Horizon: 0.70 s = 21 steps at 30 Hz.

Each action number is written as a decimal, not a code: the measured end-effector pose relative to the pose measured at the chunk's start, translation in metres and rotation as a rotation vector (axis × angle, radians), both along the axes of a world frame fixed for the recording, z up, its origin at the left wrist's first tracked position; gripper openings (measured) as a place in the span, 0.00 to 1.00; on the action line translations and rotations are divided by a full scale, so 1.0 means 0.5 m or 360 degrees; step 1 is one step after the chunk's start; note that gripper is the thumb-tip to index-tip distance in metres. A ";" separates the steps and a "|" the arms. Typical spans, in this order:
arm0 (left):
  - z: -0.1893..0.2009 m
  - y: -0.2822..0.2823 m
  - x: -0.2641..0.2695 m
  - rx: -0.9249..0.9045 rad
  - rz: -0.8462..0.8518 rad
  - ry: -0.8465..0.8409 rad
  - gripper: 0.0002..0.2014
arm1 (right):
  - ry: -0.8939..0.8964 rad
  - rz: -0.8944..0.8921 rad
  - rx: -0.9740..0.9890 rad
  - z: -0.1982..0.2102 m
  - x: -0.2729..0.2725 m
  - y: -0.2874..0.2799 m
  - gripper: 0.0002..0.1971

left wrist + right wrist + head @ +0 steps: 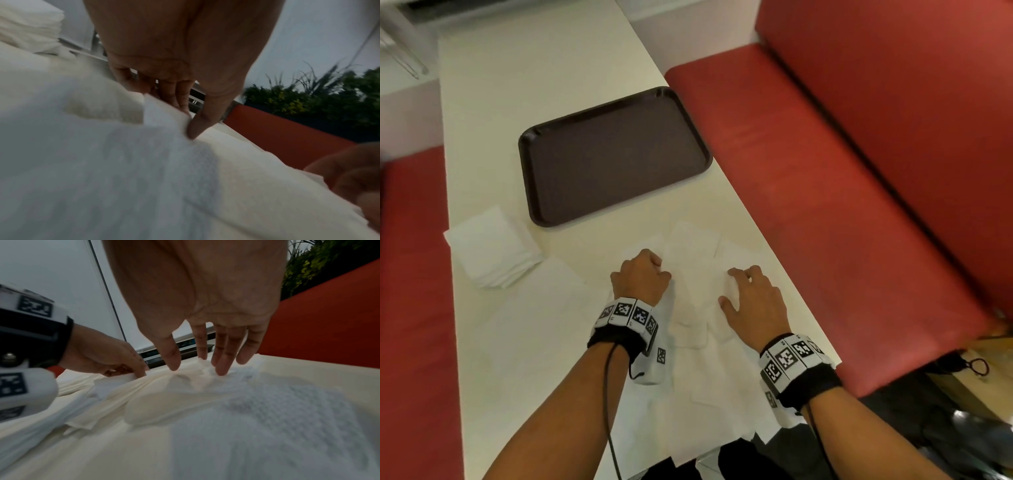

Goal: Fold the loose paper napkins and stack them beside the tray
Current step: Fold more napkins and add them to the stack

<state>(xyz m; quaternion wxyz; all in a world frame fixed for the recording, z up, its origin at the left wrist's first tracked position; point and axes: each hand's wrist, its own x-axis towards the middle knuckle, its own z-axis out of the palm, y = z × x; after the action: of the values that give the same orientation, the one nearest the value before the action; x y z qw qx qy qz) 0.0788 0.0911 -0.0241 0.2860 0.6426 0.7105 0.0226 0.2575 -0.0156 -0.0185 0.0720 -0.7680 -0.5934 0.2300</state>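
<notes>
- The loose napkins (698, 274) lie in an overlapping heap on the near part of the tabletop (524, 85), running from just near of the tray (616, 154) down to the near edge; both hands rest on the far part of this heap.
- The left hand (642, 279) has its fingers curled, and the left wrist view shows the thumb and fingers pinching a raised edge of a napkin (164, 113).
- The right hand (755, 301) lies spread, palm down, fingers nearly straight; the right wrist view shows the fingertips (222, 369) pressing a crumpled bit of paper flat, gripping nothing.
- The sheet being worked lies between the two hands, its pinched edge on the left and its pressed part on the right; I cannot tell its long axis, as the white sheets blend into each other.
- The stack (493, 246) of folded napkins sits at the left edge of the tabletop, just left of the tray's near-left corner and well apart from both hands.
- The left hand is the nearer one to that stack, so a finished fold would probably travel left and a little farther away.
- Judged from the heap still unfolded, much of the task remains.
- The likely next move is to bring the pinched edge across toward the right hand, which anchors the sheet.
- The risk is dragging neighbouring sheets along, since they overlap.
</notes>
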 end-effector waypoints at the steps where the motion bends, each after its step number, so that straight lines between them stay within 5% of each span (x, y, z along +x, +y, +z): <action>1: 0.005 0.001 0.000 0.0000 0.0054 -0.0065 0.05 | -0.0005 0.0003 0.0025 0.004 -0.001 0.000 0.27; 5: 0.063 -0.015 -0.007 0.0063 0.0247 -0.0626 0.03 | 0.0284 -0.0160 0.0239 0.031 -0.014 0.005 0.24; 11: 0.205 -0.104 -0.042 -0.0255 0.0618 -0.1815 0.06 | 0.1729 -0.0603 0.0062 0.136 -0.044 0.024 0.24; 15: 0.253 -0.137 -0.083 -0.0240 0.0560 -0.1935 0.08 | 0.2130 -0.0416 0.0023 0.191 -0.070 0.026 0.16; 21: 0.279 -0.143 -0.153 -0.0149 0.0528 -0.1903 0.04 | 0.1910 -0.0234 0.0203 0.228 -0.135 0.033 0.12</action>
<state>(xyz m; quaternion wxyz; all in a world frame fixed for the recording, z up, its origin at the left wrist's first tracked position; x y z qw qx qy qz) 0.0021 0.0198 0.1152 0.6550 0.3866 0.5180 0.3915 0.1903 0.0010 0.0957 0.4557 -0.5373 -0.4072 0.5812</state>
